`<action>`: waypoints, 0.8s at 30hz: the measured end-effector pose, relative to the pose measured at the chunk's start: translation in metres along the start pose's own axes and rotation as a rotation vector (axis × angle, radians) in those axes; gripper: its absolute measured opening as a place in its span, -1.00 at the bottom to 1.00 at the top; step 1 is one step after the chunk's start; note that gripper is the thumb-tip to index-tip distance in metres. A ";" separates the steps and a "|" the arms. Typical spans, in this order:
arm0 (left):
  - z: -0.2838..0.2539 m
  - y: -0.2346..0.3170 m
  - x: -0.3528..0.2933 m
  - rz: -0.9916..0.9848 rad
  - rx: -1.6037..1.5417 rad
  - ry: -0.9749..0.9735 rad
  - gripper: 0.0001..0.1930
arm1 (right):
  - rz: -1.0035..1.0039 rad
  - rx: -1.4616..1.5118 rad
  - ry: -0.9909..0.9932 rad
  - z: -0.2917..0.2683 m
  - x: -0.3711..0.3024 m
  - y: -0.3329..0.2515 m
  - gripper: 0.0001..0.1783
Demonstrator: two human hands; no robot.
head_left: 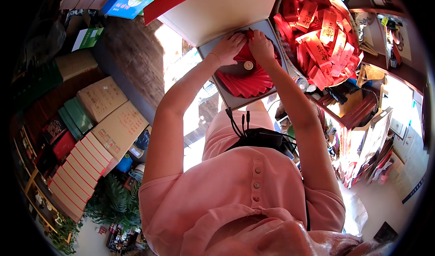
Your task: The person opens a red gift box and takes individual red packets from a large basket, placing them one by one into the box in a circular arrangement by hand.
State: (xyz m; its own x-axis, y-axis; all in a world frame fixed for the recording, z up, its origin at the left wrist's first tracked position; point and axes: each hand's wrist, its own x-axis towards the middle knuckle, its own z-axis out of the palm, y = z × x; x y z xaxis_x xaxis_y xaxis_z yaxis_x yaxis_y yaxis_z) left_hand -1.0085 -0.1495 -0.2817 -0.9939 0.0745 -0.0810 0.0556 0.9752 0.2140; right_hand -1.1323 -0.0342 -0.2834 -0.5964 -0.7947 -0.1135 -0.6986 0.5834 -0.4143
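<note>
An open box (207, 52) with a grey inner border lies in front of me, its pale-lined lid (222, 11) standing up at the far side. Inside is red pleated cloth (247, 87), fanned in a ring around a dark round area. A small cream disc (248, 65) sits near the middle. My left hand (229, 48) rests on the cloth's far left part, fingers stretched out. At the far right part, my right hand (263, 48) has curled fingers closed on a fold of the cloth. Its fingertips are partly hidden.
Right of the box stands a round basket (277, 34) heaped with red printed packets (317, 43). Stacked cartons (103, 98) and a row of white boxes with red edges (81, 170) stand at left. Black cables (240, 122) hang at my waist. Cluttered shelves line the right.
</note>
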 end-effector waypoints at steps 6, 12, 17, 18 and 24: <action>0.003 -0.001 -0.005 -0.006 0.017 0.029 -0.06 | 0.039 0.017 -0.127 0.002 0.003 0.003 -0.60; 0.009 -0.004 -0.011 -0.012 -0.010 0.023 -0.06 | -0.088 0.245 -0.201 -0.033 0.000 0.002 -0.48; 0.004 -0.004 -0.008 -0.014 -0.031 -0.004 -0.05 | -0.140 0.249 -0.244 -0.024 0.005 0.010 -0.48; 0.004 -0.004 -0.009 -0.007 -0.028 0.005 -0.04 | -0.121 0.242 -0.244 -0.021 0.007 0.010 -0.48; 0.000 0.000 -0.009 -0.005 -0.078 0.033 -0.03 | -0.035 0.310 -0.046 -0.018 -0.006 0.018 -0.45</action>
State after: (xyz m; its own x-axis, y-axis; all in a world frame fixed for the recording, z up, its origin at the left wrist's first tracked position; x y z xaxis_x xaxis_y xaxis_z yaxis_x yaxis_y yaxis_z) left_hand -0.9993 -0.1502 -0.2812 -0.9968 0.0619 -0.0508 0.0446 0.9563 0.2889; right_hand -1.1484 -0.0166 -0.2739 -0.5506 -0.8242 -0.1321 -0.5604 0.4823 -0.6733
